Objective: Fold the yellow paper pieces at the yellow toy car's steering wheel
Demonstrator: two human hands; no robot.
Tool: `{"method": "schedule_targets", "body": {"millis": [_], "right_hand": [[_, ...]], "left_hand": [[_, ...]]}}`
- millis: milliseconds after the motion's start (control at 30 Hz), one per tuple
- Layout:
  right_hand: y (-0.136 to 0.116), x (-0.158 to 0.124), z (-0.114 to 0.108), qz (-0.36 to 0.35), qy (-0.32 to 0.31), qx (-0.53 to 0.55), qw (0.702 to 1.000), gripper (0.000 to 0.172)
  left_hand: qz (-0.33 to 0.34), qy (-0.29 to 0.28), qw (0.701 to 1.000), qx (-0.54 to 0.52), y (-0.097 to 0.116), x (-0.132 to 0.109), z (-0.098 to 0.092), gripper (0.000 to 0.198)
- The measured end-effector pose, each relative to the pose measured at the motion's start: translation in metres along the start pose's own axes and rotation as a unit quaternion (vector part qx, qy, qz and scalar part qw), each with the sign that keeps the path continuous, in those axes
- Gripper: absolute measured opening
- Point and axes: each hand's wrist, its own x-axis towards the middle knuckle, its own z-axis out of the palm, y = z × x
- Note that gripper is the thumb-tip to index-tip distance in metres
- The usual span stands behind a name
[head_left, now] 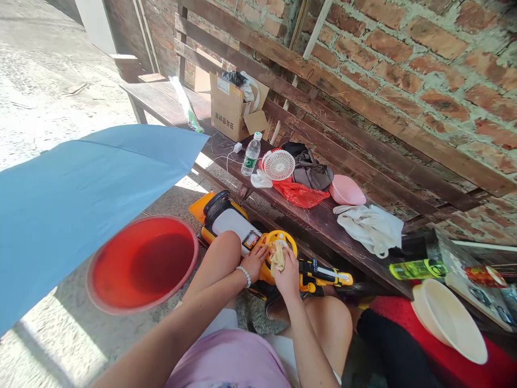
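Note:
Between my knees stands a yellow and black ride-on toy vehicle (232,221) with a white panel and a yellow steering wheel (293,240). My right hand (287,275) grips a crumpled pale yellow cloth (278,257) and presses it on the middle of the wheel. Just left of it, my left hand (254,264) lies on the yellow body beside the wheel, fingers stretched out, a beaded bracelet on its wrist. The toy's yellow and black arm (327,274) points to the right. My legs and hands hide part of the toy.
A red basin (97,269) with liquid stands left, partly under a blue canopy (92,178). The wooden bench (220,148) bears a cardboard box (226,110), water bottle (251,156), fan (278,164), bags and pink bowl (347,189). Cream basins (452,323) sit right, near a dark-clothed leg.

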Motion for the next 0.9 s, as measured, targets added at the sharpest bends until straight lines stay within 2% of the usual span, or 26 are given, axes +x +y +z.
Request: {"method": "schedule_targets", "body": {"millis": [67, 133, 200, 267, 367, 433, 467, 533, 600, 667, 800, 900], "right_hand": [[-0.004, -0.004, 0.011, -0.067, -0.037, -0.041, 0.996, 0.062], [0.0, -0.014, 0.024, -0.096, -0.048, -0.072, 0.992, 0.065], [0.013, -0.025, 0.031, -0.084, -0.035, -0.096, 0.991, 0.065], [0.034, -0.03, 0.03, -0.045, -0.024, -0.106, 0.993, 0.056], [0.064, -0.021, 0.012, 0.047, 0.011, -0.08, 0.996, 0.038], [0.075, -0.002, -0.007, 0.099, 0.06, -0.043, 0.992, 0.034], [0.076, 0.01, -0.018, 0.108, 0.085, -0.029, 0.99, 0.035], [0.068, 0.037, -0.038, 0.082, 0.114, -0.029, 0.99, 0.038], [0.051, 0.065, -0.053, 0.023, 0.073, -0.064, 0.995, 0.034], [0.03, 0.09, -0.055, -0.032, 0.01, -0.095, 0.995, 0.034], [-0.008, 0.118, -0.03, -0.162, -0.141, -0.141, 0.966, 0.055], [-0.024, 0.129, -0.013, -0.191, -0.216, -0.178, 0.941, 0.041]], "left_hand": [[-0.013, -0.008, 0.999, 0.03, 0.002, -0.001, -0.001, 0.078], [-0.017, -0.012, 0.998, 0.052, 0.003, -0.002, 0.0, 0.077], [-0.009, -0.009, 0.998, 0.061, 0.003, -0.003, 0.002, 0.084], [0.001, -0.004, 0.998, 0.057, 0.002, -0.002, 0.004, 0.09], [0.001, -0.002, 0.999, 0.039, 0.0, -0.001, 0.008, 0.095], [-0.002, -0.002, 0.999, 0.033, -0.002, 0.0, 0.011, 0.097], [-0.003, 0.0, 1.0, 0.031, -0.002, 0.001, 0.012, 0.098], [-0.001, 0.006, 1.0, 0.024, -0.003, 0.001, 0.013, 0.1], [0.001, 0.008, 1.0, 0.013, -0.003, 0.002, 0.014, 0.101], [0.002, 0.004, 1.0, 0.002, -0.002, 0.002, 0.013, 0.099], [-0.004, 0.001, 1.0, -0.019, -0.002, 0.002, 0.014, 0.098], [-0.007, 0.005, 0.999, -0.044, -0.003, 0.002, 0.017, 0.1]]}}
